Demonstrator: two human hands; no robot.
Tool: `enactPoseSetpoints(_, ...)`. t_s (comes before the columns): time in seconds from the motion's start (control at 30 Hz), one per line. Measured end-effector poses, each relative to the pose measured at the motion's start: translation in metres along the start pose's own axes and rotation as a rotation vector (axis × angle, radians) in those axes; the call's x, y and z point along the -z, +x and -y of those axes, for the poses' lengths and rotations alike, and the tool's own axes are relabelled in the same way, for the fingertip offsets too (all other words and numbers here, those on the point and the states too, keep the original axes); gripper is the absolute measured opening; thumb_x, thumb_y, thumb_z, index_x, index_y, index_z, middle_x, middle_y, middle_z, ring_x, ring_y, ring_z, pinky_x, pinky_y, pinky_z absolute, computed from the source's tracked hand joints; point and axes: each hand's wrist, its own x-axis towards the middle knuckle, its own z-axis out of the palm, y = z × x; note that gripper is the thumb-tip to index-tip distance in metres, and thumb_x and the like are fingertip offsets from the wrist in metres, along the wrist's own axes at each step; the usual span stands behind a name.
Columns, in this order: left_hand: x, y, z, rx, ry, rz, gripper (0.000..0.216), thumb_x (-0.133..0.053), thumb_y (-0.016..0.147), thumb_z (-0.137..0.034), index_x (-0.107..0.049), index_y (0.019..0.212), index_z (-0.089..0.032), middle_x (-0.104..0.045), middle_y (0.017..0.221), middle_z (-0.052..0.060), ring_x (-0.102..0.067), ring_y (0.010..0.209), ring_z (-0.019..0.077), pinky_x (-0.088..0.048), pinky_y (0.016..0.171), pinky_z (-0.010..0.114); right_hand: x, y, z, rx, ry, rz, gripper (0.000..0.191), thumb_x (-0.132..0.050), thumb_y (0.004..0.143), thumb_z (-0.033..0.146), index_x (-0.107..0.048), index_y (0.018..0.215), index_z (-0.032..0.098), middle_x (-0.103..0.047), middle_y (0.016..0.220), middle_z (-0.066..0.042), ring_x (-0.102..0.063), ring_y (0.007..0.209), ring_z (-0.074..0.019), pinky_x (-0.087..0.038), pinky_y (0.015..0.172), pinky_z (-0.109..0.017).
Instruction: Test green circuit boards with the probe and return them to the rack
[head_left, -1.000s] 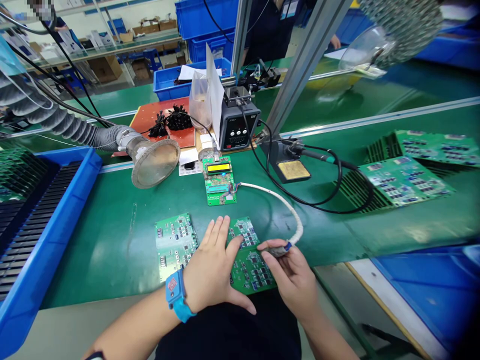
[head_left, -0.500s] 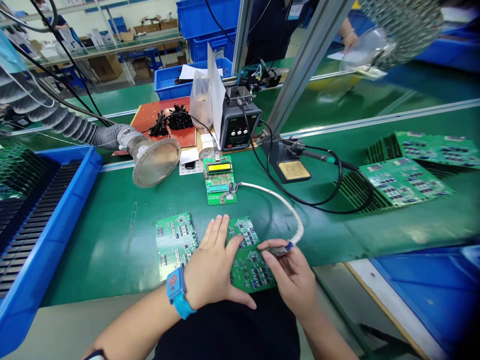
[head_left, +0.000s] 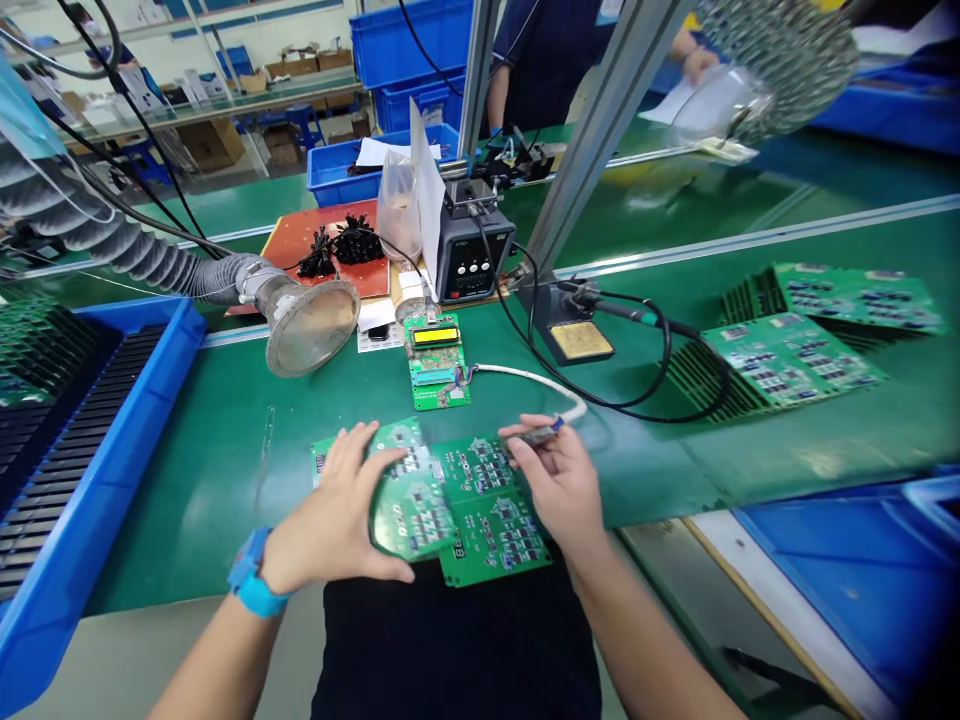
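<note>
My left hand [head_left: 330,515] spans a green circuit board [head_left: 411,495], fingers at its far side and thumb at its near edge. That board is tilted and overlaps the left side of a second circuit board [head_left: 499,535] lying at the table's front edge. The corner of another board [head_left: 319,458] shows beyond my left fingers; the rest is hidden. In my right hand [head_left: 566,480], closed, is a grey programming probe [head_left: 534,436], its tip over the second board's upper right. A white cable [head_left: 525,374] joins it to a small board with a lit yellow display [head_left: 436,362].
A blue tray [head_left: 142,430] of boards stands left, beside a fume hose nozzle [head_left: 313,325]. Behind are a soldering station [head_left: 474,262] and iron stand [head_left: 574,335]. Stacked boards [head_left: 795,360] lie right. A co-worker [head_left: 547,70] stands across the bench.
My left hand has moved left from the second board and grasped the left board, which is now tilted and shifted right. My right hand has moved up and left with the probe.
</note>
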Motion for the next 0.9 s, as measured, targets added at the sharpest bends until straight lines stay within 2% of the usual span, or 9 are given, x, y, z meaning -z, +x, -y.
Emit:
enactPoseSetpoints(0.1,0.002,-0.014,0.032,0.047,0.028,0.049,0.108,-0.082,0.054,-0.064,-0.034,0.139,-0.017,-0.019,0.151,0.025,-0.01,0.14,0.051,-0.012,0.107,0.073,-0.004,0.01,-0.007,-0.012,-0.018,0.039,0.025,-0.062,0.084,0.032,-0.055,0.106,0.023,-0.07,0.09,-0.005,-0.067,0.081,-0.0174,-0.056,0.071,-0.031)
enactPoseSetpoints(0.2,-0.001,-0.019,0.045,0.079,0.033,0.106,0.11,-0.079,0.054,-0.07,-0.034,0.14,-0.019,-0.017,0.152,0.026,-0.005,0.14,0.0521,-0.014,0.106,0.074,-0.005,0.012,-0.011,-0.014,-0.049,0.049,0.025,-0.06,0.085,0.032,-0.054,0.107,0.023,-0.069,0.091,-0.005,-0.066,0.085,-0.0179,-0.055,0.076,-0.033)
enactPoseSetpoints(0.3,-0.006,-0.012,0.029,0.07,0.052,0.02,0.105,-0.07,0.06,-0.077,-0.035,0.141,-0.02,-0.009,0.155,0.025,0.004,0.14,0.0517,-0.012,0.105,0.074,-0.005,0.009,-0.014,-0.004,-0.093,0.059,0.024,-0.058,0.087,0.032,-0.054,0.11,0.023,-0.068,0.094,-0.005,-0.066,0.087,-0.018,-0.053,0.079,-0.034)
enactPoseSetpoints(0.4,-0.014,0.007,-0.007,-0.031,0.048,-0.09,0.084,-0.06,0.075,-0.072,-0.041,0.138,-0.019,-0.01,0.156,0.021,0.004,0.142,0.0446,-0.009,0.109,0.07,-0.004,0.007,-0.015,0.026,-0.171,0.067,0.025,-0.056,0.089,0.032,-0.054,0.112,0.024,-0.068,0.096,-0.005,-0.065,0.09,-0.0185,-0.052,0.081,-0.034)
enactPoseSetpoints(0.43,-0.018,0.015,-0.019,-0.089,0.029,-0.083,0.083,-0.061,0.075,-0.07,-0.041,0.137,-0.019,-0.013,0.156,0.02,0.002,0.143,0.0426,-0.01,0.11,0.069,-0.004,0.006,-0.015,0.04,-0.203,0.069,0.024,-0.056,0.089,0.032,-0.054,0.112,0.024,-0.067,0.097,-0.005,-0.064,0.09,-0.0188,-0.051,0.081,-0.034)
enactPoseSetpoints(0.53,-0.032,0.036,-0.044,-0.197,-0.015,-0.013,0.101,-0.065,0.064,-0.076,-0.04,0.14,-0.015,-0.017,0.154,0.024,-0.001,0.142,0.044,-0.015,0.11,0.068,-0.005,0.004,-0.014,0.089,-0.282,0.073,0.024,-0.055,0.09,0.031,-0.054,0.113,0.023,-0.067,0.097,-0.006,-0.064,0.09,-0.0195,-0.051,0.079,-0.034)
enactPoseSetpoints(0.63,-0.043,0.047,-0.048,-0.197,-0.018,0.028,0.109,-0.068,0.059,-0.077,-0.04,0.141,-0.01,-0.017,0.152,0.03,-0.004,0.141,0.0464,-0.017,0.109,0.068,-0.006,0.004,-0.014,0.109,-0.31,0.068,0.024,-0.055,0.09,0.03,-0.054,0.113,0.023,-0.067,0.096,-0.006,-0.064,0.088,-0.0194,-0.051,0.077,-0.033)
enactPoseSetpoints(0.9,-0.05,0.044,-0.042,-0.205,-0.081,-0.015,0.098,-0.074,0.06,-0.071,-0.046,0.135,-0.014,-0.019,0.153,0.027,-0.009,0.143,0.0423,-0.014,0.111,0.066,-0.006,0.001,-0.02,0.043,-0.246,0.043,0.023,-0.056,0.091,0.032,-0.054,0.111,0.022,-0.067,0.096,-0.007,-0.066,0.088,-0.0201,-0.052,0.081,-0.036)
